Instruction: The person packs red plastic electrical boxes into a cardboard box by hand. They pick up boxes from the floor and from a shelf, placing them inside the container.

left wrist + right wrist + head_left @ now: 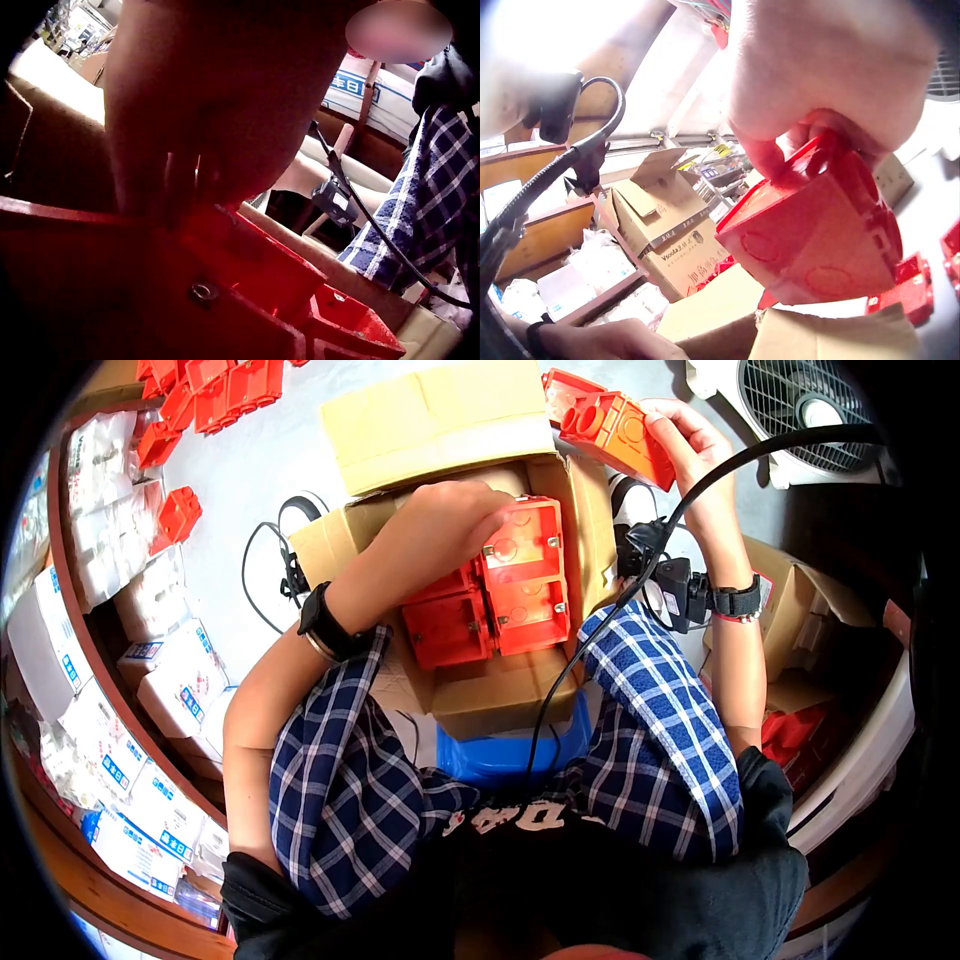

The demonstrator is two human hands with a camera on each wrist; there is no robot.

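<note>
Head view: the right hand [700, 450] pinches a red box [632, 440] between thumb and fingers, beyond the carton [500, 705] and to its right. The left hand [455, 525] reaches across the carton's far part, its fingertips at the rim of the packed boxes [525, 565]. These lie below that hand and towards the knees, open sides up. More loose boxes [235, 395] lie on the floor, well to the left of both grips.

Left wrist view: the left hand is close over red rims, but its fingers are too dark to read; whether they pinch a rim or only touch it, I cannot tell.

Right wrist view: thumb and fingers close on one edge of the red box, which hangs tilted under the hand, the carton's flaps below it. The step in hand seems to be moving boxes between hand and carton; which way, these views do not settle. If it is loading, the next move calls for bringing the red box over the carton, turning its open side up and keeping the left hand's fingers out from under it.
</note>
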